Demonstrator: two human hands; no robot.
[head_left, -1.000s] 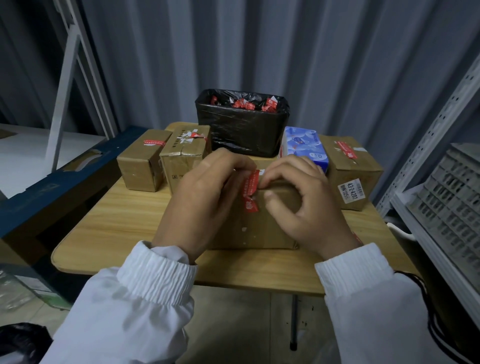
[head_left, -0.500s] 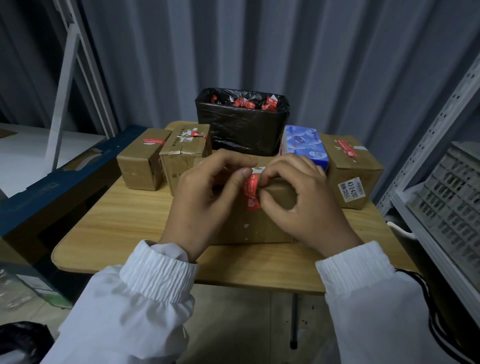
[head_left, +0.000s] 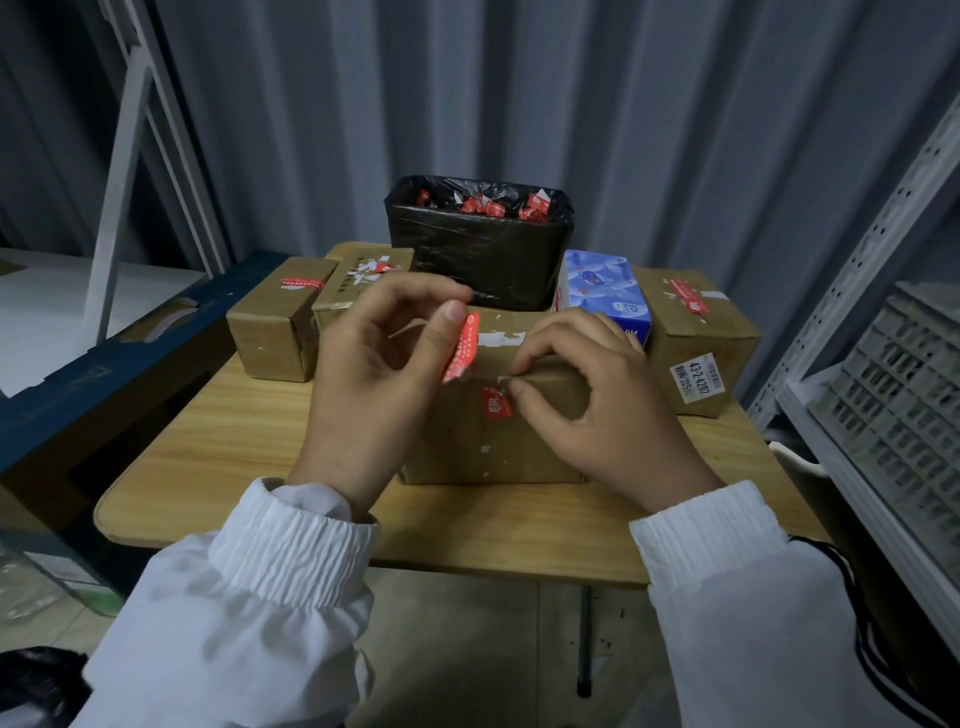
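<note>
– On the table between your hands, what is that?

– It's a cardboard box, lying flat on the wooden table near its front edge, right in front of me. My hands are apart, one on each side of its top.

– What is the left one doing?

– My left hand is raised just above the box, and its thumb and fingers pinch a red sticker by the upper end. The strip hangs down at a slant. Its lower tip is close to the box's top edge, but I can't tell whether it touches.

– And the right?

– My right hand rests over the box's right part. Thumb and forefinger are curled and pinch at the top front edge. Just left of them a small red scrap is stuck to the front face, and torn white residue marks the top.

– What else is around?

– Behind the box stands a black-lined bin with red scraps in it. A blue tissue pack sits beside the bin on the right, then a labelled carton. Two small cartons stand at the back left. A metal shelf runs along my right.
</note>
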